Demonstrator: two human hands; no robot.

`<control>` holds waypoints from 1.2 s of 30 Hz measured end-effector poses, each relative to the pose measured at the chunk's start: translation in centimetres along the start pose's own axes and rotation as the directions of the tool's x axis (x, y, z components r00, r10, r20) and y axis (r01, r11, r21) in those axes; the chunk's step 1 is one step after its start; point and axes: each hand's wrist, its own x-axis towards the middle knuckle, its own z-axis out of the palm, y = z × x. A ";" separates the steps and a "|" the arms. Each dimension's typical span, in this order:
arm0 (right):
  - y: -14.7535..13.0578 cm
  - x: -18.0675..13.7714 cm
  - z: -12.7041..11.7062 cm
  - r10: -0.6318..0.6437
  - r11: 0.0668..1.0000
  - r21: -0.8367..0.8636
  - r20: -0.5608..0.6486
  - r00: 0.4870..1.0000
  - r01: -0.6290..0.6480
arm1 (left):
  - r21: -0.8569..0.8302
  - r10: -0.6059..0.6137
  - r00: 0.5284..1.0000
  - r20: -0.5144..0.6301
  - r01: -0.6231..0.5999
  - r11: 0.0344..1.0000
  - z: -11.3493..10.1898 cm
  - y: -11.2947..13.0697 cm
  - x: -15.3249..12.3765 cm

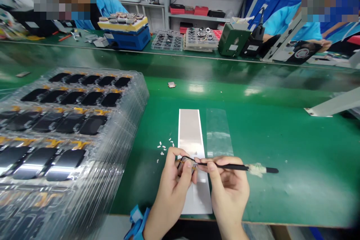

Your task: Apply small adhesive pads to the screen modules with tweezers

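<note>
My left hand pinches a small display module with a dark rim between thumb and fingers, above a white backing strip. Much of the module is hidden by those fingers. My right hand is closed on black tweezers, whose rear part is wrapped in pale tape. Their tip points left and meets the edge of the module, though exact contact is too small to tell. Under both hands lies the long backing strip with a greyish film on its upper part. Several tiny white pieces are scattered left of it.
Stacked clear trays of black screens fill the left side. A transparent film sheet lies right of the strip. Farther back sits a small square part. A white metal post stands at right. Co-workers sit beyond the raised ledge.
</note>
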 end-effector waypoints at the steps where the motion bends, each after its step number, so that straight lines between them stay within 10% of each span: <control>1: 0.0 0.0 0.0 -0.003 1.000 0.015 0.002 1.000 0.003 | 0.007 0.010 1.000 -0.002 -0.010 1.000 0.0 0.0 0.0; 8: -1.3 1.1 -3.6 -0.070 0.997 -0.049 -0.176 0.982 0.062 | 0.194 0.012 1.000 -0.023 -0.007 0.981 0.0 0.3 0.1; 15: -0.3 0.8 -9.5 0.073 0.939 -0.336 -0.020 0.997 -0.076 | 0.535 -0.089 0.939 0.332 -0.110 0.837 0.9 0.9 -0.8; 20: 0.6 -0.7 -9.6 0.141 0.933 -0.338 0.035 0.989 -0.121 | 0.662 -0.169 0.878 0.448 -0.199 0.722 1.9 0.6 -0.6; 36: 0.5 -0.5 -9.4 0.150 0.941 -0.309 0.024 0.988 -0.135 | 0.707 -0.158 0.892 0.423 -0.216 0.673 2.1 0.3 -0.2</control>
